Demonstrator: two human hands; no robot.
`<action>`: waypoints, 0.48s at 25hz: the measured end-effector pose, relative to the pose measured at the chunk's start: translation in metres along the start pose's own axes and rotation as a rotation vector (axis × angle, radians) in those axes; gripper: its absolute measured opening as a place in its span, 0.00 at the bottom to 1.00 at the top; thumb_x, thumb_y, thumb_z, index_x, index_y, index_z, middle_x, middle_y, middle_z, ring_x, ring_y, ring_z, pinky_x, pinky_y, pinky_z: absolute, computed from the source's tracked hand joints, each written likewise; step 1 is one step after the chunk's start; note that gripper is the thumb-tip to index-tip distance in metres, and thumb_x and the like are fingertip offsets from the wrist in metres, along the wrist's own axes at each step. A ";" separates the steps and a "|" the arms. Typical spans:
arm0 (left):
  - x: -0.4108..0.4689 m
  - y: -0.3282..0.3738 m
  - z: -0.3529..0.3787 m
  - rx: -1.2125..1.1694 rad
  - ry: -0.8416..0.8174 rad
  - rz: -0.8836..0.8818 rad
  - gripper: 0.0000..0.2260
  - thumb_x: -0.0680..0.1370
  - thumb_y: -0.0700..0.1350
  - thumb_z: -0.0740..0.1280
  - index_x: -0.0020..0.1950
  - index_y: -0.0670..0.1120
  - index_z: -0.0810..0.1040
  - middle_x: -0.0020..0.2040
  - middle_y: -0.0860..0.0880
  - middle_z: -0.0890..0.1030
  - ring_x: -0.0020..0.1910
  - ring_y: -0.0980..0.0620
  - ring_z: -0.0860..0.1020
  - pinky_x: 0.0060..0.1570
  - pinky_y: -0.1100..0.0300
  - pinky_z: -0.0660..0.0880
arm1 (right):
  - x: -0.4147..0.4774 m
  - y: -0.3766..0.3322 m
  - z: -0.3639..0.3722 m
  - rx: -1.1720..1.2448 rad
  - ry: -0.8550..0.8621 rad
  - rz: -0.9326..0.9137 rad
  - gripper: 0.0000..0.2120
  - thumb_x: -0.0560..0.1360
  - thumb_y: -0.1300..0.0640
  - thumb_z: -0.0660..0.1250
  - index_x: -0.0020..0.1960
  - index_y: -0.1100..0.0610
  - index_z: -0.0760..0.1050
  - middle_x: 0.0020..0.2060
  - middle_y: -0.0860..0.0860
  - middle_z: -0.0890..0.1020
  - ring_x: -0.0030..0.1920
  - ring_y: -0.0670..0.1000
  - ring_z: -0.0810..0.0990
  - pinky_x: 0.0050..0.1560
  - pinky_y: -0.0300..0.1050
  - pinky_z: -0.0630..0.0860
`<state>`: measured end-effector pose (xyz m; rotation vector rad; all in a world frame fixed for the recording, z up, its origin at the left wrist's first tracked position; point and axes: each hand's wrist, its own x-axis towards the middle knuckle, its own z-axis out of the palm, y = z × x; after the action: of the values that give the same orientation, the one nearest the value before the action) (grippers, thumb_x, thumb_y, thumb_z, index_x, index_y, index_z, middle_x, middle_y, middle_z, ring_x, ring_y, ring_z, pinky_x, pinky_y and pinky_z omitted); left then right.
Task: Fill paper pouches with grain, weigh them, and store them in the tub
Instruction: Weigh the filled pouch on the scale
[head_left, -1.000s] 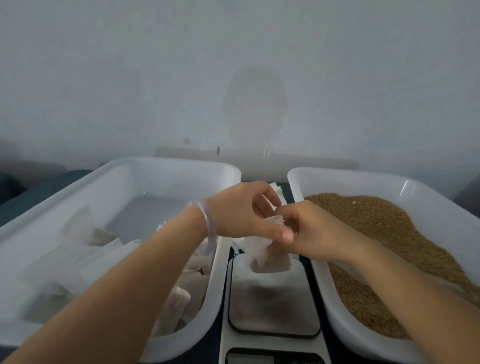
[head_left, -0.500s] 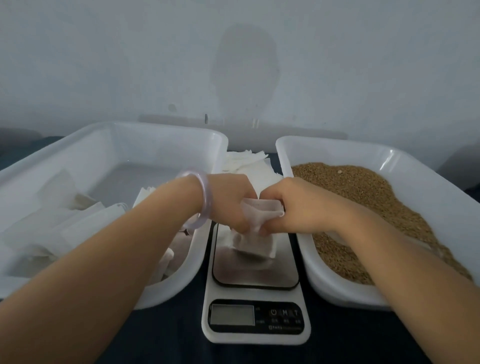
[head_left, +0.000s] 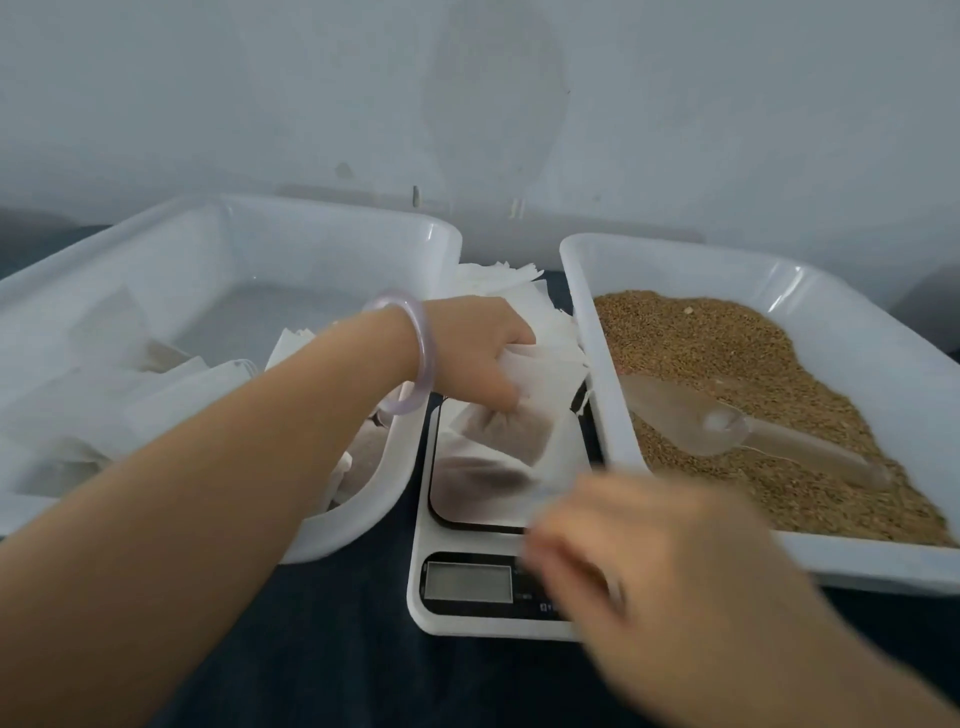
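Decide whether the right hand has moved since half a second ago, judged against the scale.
Yes. The right hand has left the pouch and drawn back toward the person, now over the scale's display end.

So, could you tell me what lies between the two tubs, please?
The head view shows the scale there, with a filled pouch on it gripped by the left hand, and spare pouches behind.

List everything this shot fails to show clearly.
1. Scale display: head view, digits too faint to read; the right hand covers the buttons beside it.
2. Right hand: motion-blurred, so whether it holds anything cannot be told.
3. Pouch: its mouth is hidden under the left hand gripping it.
4. Left tub: the left forearm covers some pouches inside.
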<state>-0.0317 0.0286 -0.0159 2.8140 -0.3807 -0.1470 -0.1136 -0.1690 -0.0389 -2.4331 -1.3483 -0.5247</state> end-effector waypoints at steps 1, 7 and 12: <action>0.001 0.000 0.001 0.005 0.000 0.007 0.13 0.69 0.44 0.69 0.31 0.47 0.65 0.28 0.52 0.69 0.29 0.51 0.68 0.31 0.59 0.65 | -0.019 -0.007 0.012 -0.065 -0.114 -0.024 0.11 0.67 0.43 0.64 0.34 0.48 0.81 0.28 0.45 0.76 0.25 0.48 0.76 0.22 0.38 0.71; 0.000 -0.001 0.001 -0.048 0.004 0.008 0.10 0.68 0.43 0.69 0.33 0.46 0.68 0.30 0.52 0.71 0.31 0.51 0.70 0.34 0.58 0.67 | -0.061 -0.002 0.036 -0.152 -0.283 0.125 0.25 0.55 0.38 0.68 0.44 0.52 0.86 0.28 0.47 0.80 0.18 0.42 0.71 0.16 0.29 0.63; 0.001 -0.003 0.002 -0.069 -0.002 0.008 0.12 0.68 0.44 0.69 0.31 0.47 0.66 0.28 0.52 0.70 0.30 0.50 0.69 0.33 0.58 0.66 | -0.059 -0.001 0.038 -0.059 -0.267 0.224 0.26 0.61 0.37 0.63 0.49 0.51 0.85 0.30 0.43 0.81 0.17 0.41 0.70 0.14 0.30 0.61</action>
<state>-0.0300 0.0308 -0.0186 2.7441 -0.3802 -0.1578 -0.1366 -0.1958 -0.0992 -2.7352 -1.1443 -0.1907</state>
